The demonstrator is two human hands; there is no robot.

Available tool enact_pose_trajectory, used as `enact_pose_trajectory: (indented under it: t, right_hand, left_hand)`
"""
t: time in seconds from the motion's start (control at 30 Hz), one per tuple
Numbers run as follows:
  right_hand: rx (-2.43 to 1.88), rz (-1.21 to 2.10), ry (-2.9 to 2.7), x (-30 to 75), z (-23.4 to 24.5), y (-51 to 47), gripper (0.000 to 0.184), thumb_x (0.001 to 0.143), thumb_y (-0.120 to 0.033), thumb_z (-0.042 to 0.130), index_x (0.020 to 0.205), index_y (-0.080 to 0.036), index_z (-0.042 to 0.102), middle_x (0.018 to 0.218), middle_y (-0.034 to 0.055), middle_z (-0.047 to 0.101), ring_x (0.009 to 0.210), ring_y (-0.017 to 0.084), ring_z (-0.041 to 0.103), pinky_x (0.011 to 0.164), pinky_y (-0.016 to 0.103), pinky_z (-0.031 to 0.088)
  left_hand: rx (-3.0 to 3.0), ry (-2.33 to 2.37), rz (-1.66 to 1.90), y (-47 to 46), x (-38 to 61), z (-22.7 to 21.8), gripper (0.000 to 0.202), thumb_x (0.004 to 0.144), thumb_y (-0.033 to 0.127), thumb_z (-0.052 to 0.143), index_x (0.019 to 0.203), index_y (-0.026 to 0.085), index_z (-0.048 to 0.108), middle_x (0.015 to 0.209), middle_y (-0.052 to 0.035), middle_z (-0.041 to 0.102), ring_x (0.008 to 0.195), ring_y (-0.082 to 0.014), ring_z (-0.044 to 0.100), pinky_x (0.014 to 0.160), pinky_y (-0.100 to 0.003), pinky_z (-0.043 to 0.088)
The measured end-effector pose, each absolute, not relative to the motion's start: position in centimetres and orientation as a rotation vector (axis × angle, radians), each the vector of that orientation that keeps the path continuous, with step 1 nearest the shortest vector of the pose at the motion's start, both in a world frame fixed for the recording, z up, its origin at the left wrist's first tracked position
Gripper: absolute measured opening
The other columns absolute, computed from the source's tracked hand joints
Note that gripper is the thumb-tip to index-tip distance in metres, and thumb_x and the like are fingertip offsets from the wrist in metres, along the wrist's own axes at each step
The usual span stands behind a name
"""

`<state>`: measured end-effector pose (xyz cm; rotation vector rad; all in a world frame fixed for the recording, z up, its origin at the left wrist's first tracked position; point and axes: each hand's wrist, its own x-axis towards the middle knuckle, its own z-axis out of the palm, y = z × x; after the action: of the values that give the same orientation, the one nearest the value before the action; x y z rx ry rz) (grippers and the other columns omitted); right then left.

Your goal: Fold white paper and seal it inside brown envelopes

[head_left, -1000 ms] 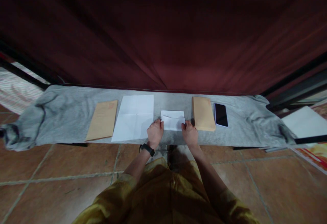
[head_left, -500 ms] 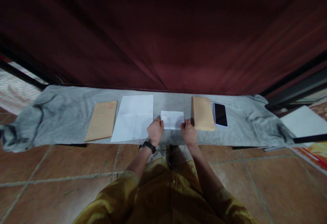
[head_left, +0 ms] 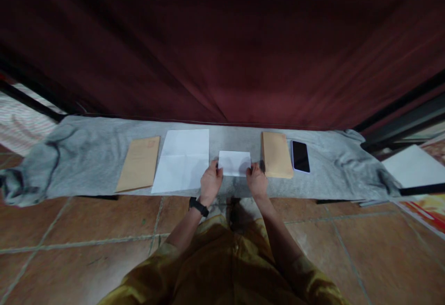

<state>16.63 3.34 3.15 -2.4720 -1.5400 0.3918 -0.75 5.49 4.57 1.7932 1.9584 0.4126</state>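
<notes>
A small white folded sheet of paper (head_left: 234, 163) lies in front of me on the grey cloth. At its left edge, my left hand (head_left: 211, 178), with a black watch on the wrist, has its fingers closed on the paper. My right hand (head_left: 257, 180) pinches the right edge. To the left are a larger white sheet (head_left: 182, 160) with crease lines and a single brown envelope (head_left: 139, 163) with a reddish mark. Close by my right hand rests a stack of brown envelopes (head_left: 277, 155).
A phone (head_left: 300, 156) with a dark screen lies right of the envelope stack. The grey cloth (head_left: 86, 156) covers a long narrow surface. Behind it hangs a dark red curtain (head_left: 222, 54). Dark metal bars (head_left: 403, 119) stand at the sides, above a tiled floor (head_left: 79, 254).
My left hand has shifted slightly at the paper's left edge and its wrist has moved a little left. The paper's top now looks smoother, and my right hand has stayed in place.
</notes>
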Motion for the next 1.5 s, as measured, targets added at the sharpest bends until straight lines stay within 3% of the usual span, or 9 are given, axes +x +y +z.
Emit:
enact_pose_trajectory:
  t: [0.3, 0.57, 0.8, 1.2, 1.5]
  right_hand:
    - [-2.428, 0.318, -1.559, 16.6, 3.3, 3.3, 0.029, 0.103, -0.026, 0.048, 0.131, -0.019, 0.052, 0.096, 0.0081, 0.077, 0.086, 0.020, 0.074, 0.076, 0.026, 0.046]
    - [-2.241, 0.330, -1.563, 17.2, 2.4, 3.6, 0.021, 0.102, -0.025, 0.047, 0.117, -0.022, 0.062, 0.104, 0.0061, 0.076, 0.091, 0.018, 0.071, 0.077, 0.025, 0.046]
    - [-2.061, 0.393, -1.516, 17.4, 1.2, 2.6, 0.025, 0.098, -0.025, 0.046, 0.113, -0.022, 0.066, 0.107, 0.0058, 0.075, 0.100, 0.019, 0.068, 0.091, 0.029, 0.046]
    - [-2.094, 0.336, -1.500, 17.3, 1.1, 2.8, 0.024, 0.096, -0.024, 0.047, 0.108, -0.020, 0.068, 0.098, 0.0064, 0.075, 0.095, 0.019, 0.068, 0.084, 0.029, 0.046]
    - [-2.171, 0.368, -1.492, 17.3, 1.6, 2.9, 0.025, 0.097, -0.024, 0.048, 0.112, -0.021, 0.067, 0.102, 0.0056, 0.075, 0.098, 0.019, 0.068, 0.088, 0.028, 0.045]
  left_hand:
    - [1.807, 1.973, 0.392, 6.1, -0.8, 3.6, 0.032, 0.099, 0.026, 0.053, 0.129, 0.023, 0.065, 0.115, -0.0067, 0.076, 0.108, -0.0216, 0.070, 0.091, -0.030, 0.053]
    - [1.799, 2.018, 0.341, 6.5, -0.6, 3.8, 0.032, 0.099, 0.029, 0.053, 0.127, 0.024, 0.066, 0.113, -0.0073, 0.076, 0.102, -0.0243, 0.072, 0.085, -0.032, 0.054]
    - [1.728, 2.028, 0.361, 6.9, -0.7, 3.6, 0.031, 0.098, 0.031, 0.056, 0.127, 0.025, 0.066, 0.111, -0.0075, 0.077, 0.103, -0.0231, 0.072, 0.085, -0.031, 0.053]
    - [1.663, 1.914, 0.555, 7.2, -1.1, 2.8, 0.028, 0.097, 0.036, 0.060, 0.120, 0.022, 0.070, 0.102, -0.0052, 0.078, 0.094, -0.0194, 0.073, 0.082, -0.027, 0.053]
    - [1.663, 1.922, 0.501, 7.0, -1.1, 3.0, 0.029, 0.095, 0.026, 0.061, 0.123, 0.021, 0.069, 0.109, -0.0055, 0.077, 0.099, -0.0185, 0.072, 0.086, -0.026, 0.054]
